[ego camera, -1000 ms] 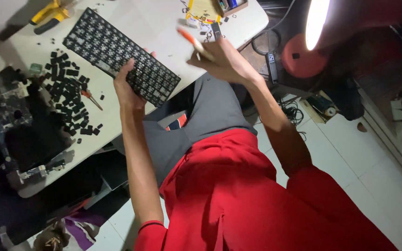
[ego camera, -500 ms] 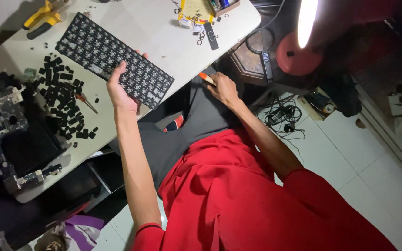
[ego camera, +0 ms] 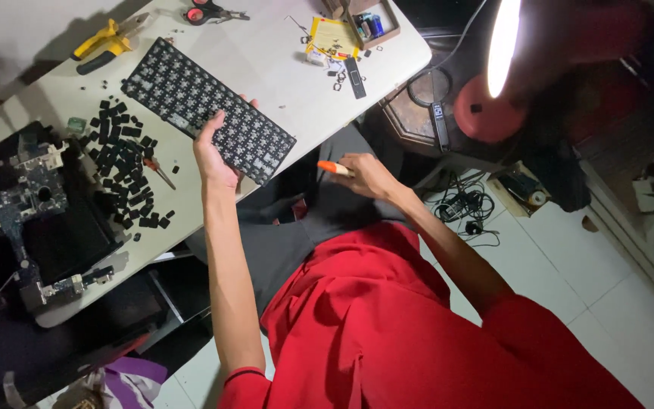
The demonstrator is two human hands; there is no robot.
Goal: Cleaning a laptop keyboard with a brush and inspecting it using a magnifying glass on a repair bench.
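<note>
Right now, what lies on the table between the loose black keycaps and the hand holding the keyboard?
In the head view, a small red-handled screwdriver lies between the keycap pile and the left hand gripping the keyboard.

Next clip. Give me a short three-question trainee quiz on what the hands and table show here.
1. True or false: the left hand holds the keyboard.
2. What does the right hand hold? A) scissors B) orange-handled tool C) pliers
3. Where do the loose keycaps lie relative to the keyboard?

Key
1. True; it grips the near end.
2. B.
3. On the table, left of the keyboard in the picture, beside a bare circuit board.
</note>
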